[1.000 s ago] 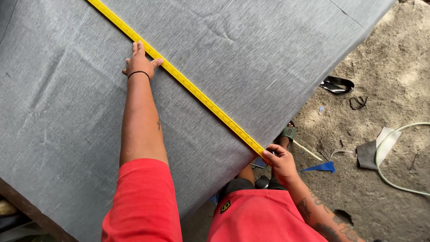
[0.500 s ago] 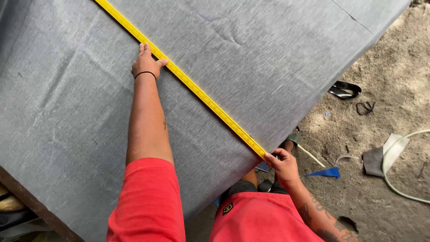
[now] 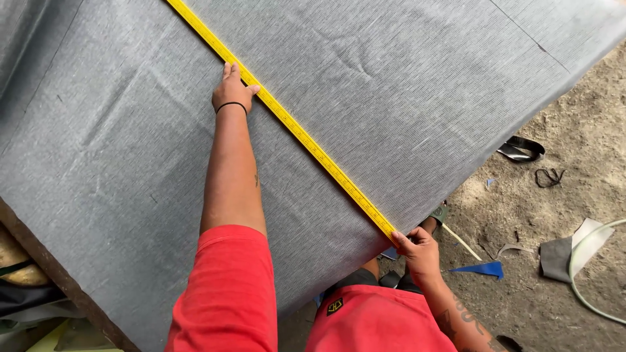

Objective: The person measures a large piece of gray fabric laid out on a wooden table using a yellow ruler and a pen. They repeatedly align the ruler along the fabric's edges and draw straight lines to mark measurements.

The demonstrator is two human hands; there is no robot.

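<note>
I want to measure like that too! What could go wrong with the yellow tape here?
The yellow tape is only pinned at two spots: the left hand pressing it mid-cloth and the right hand pinching its end at the edge. Between them it might slide sideways. The grey fabric shows creases, which could skew the reading.

1. A grey fabric sheet (image 3: 391, 98) covers most of the view, with a yellow measuring tape (image 3: 293, 127) stretched diagonally across it.
2. The left hand (image 3: 231, 91) presses flat on the tape, arm outstretched, a black band at the wrist.
3. The right hand (image 3: 417, 251) pinches the tape's near end at the fabric's edge.
4. On the sandy ground (image 3: 574, 169) lie scraps — a blue offcut (image 3: 479, 268), a grey piece (image 3: 557, 257) — beside a pale hose (image 3: 587, 261).
</note>
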